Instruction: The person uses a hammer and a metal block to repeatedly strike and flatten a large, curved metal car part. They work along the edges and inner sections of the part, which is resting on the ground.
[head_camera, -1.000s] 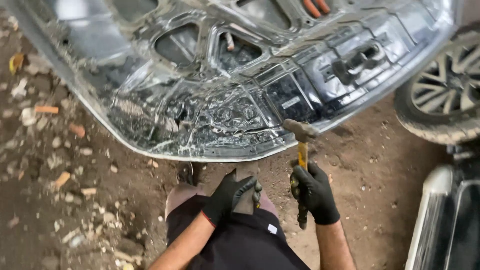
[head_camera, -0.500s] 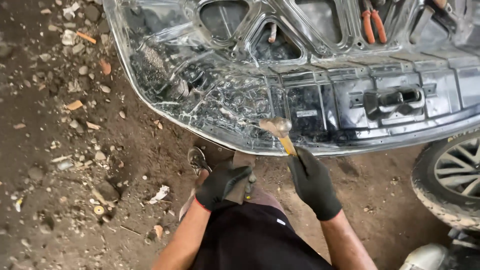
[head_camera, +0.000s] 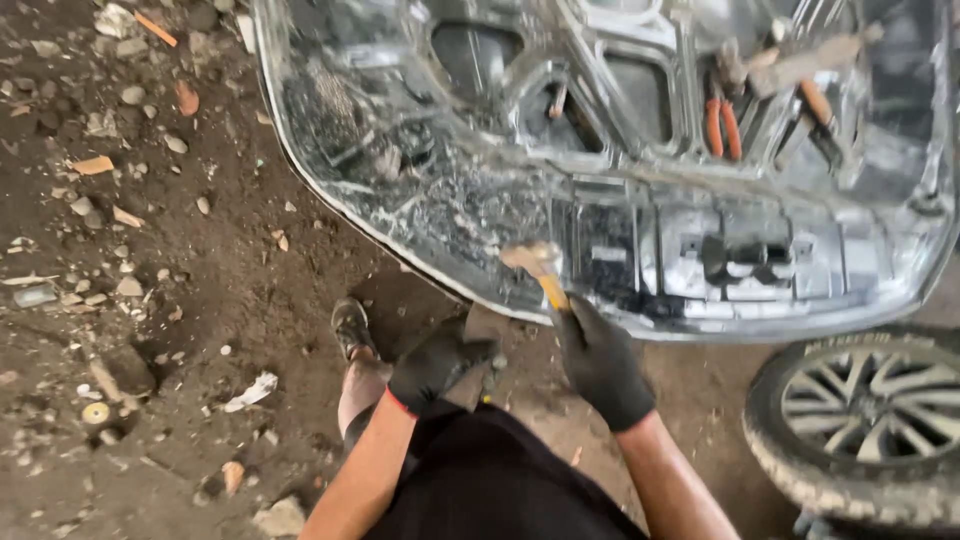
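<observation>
While the right hand (head_camera: 603, 365) in a black glove grips a hammer (head_camera: 540, 270) against the near edge of the big metal car panel (head_camera: 640, 200), the left hand (head_camera: 435, 362) holds a small block (head_camera: 482, 340) just beside it.

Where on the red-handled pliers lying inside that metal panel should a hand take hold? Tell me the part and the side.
Grip the red-handled pliers by the two red handles, coming from the near edge of the metal panel. The handles point toward the person and lie bare, while the jaw end sits up among other tools. Both gloved hands are busy now: the right hand holds a hammer.
</observation>
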